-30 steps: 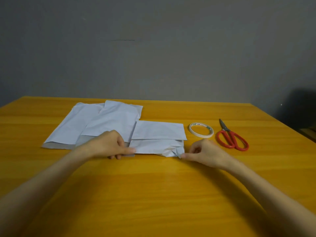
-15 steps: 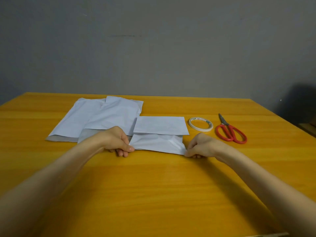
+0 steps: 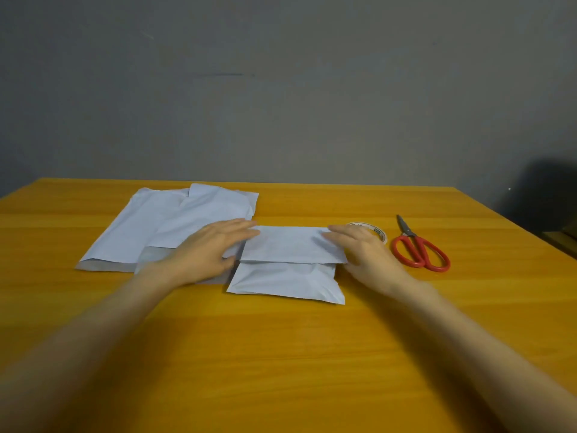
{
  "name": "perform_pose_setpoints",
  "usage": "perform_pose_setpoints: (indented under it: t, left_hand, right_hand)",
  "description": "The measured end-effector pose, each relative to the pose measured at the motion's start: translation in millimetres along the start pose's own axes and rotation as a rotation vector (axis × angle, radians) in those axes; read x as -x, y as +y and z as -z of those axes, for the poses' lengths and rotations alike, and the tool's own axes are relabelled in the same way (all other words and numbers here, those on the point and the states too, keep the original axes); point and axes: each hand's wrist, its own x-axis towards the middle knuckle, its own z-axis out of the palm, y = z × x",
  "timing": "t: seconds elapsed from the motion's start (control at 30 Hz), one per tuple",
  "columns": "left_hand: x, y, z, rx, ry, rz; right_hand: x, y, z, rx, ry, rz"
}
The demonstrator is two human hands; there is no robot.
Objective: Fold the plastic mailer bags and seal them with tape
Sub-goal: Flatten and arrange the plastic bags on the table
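Observation:
A white plastic mailer bag (image 3: 287,276) lies folded in the middle of the wooden table (image 3: 281,354), its top flap turned down over the lower part. My left hand (image 3: 215,248) rests flat at the flap's left end, fingers spread and touching its corner. My right hand (image 3: 359,245) lies flat at the flap's right end, fingertips on the flap. Neither hand grips anything. A roll of tape (image 3: 376,232) sits just behind my right hand, partly hidden by it.
Two unfolded white mailer bags (image 3: 175,226) overlap at the back left, partly under my left hand. Red-handled scissors (image 3: 420,250) lie to the right of the tape. A grey wall stands behind the table.
Both hands let go of the bag's bottom corners and moved away from me to the ends of the top flap, now lying flat with fingers spread.

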Motion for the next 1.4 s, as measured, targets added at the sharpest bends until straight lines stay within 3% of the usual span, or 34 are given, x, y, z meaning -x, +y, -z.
perform_pose_setpoints:
  t: [0.1, 0.2, 0.3, 0.4, 0.53, 0.73, 0.97, 1.13, 1.3, 1.4]
  left_hand:
    - [-9.4, 1.0, -9.3, 0.020, 0.010, -0.072]
    - [-9.2, 0.9, -7.8, 0.235, -0.005, -0.038]
    - [-5.7, 3.6, -0.8, 0.480, -0.046, 0.053]
    - [-11.5, 9.4, 1.4, 0.616, 0.037, 0.246]
    - [-21.6, 13.6, -2.4, 0.778, 0.090, 0.442]
    - [-33.1, 19.9, -7.4, 0.763, 0.132, 0.564]
    - [-35.6, 21.2, -12.8, 0.595, 0.149, 0.523]
    - [-37.2, 19.1, -15.0, 0.694, 0.178, 0.503]
    - [-47.3, 21.5, -9.5, 0.781, 0.215, 0.528]
    - [-51.9, 24.8, -8.5, 0.791, 0.234, 0.541]
  right_hand:
    - [-6.0, -5.0, -4.4, -0.049, 0.090, 0.063]
    - [-4.8, -11.6, -0.8, -0.221, 0.169, 0.055]
    - [-3.7, -17.7, 1.1, -0.458, 0.115, -0.124]
    - [-9.1, -15.6, -5.0, -0.726, 0.136, -0.344]
    - [-17.0, -15.9, -12.9, -0.841, 0.098, -0.566]
    - [-23.3, -9.8, -19.9, -0.709, 0.116, -0.683]
    - [-22.8, -9.5, -26.9, -0.372, 0.165, -0.540]
    - [-24.3, -9.5, -19.4, -0.341, 0.168, -0.502]
    - [-36.4, 10.4, -4.6, -0.336, 0.393, -0.549]
    - [-43.6, 34.9, -12.5, -0.183, 0.311, -0.589]
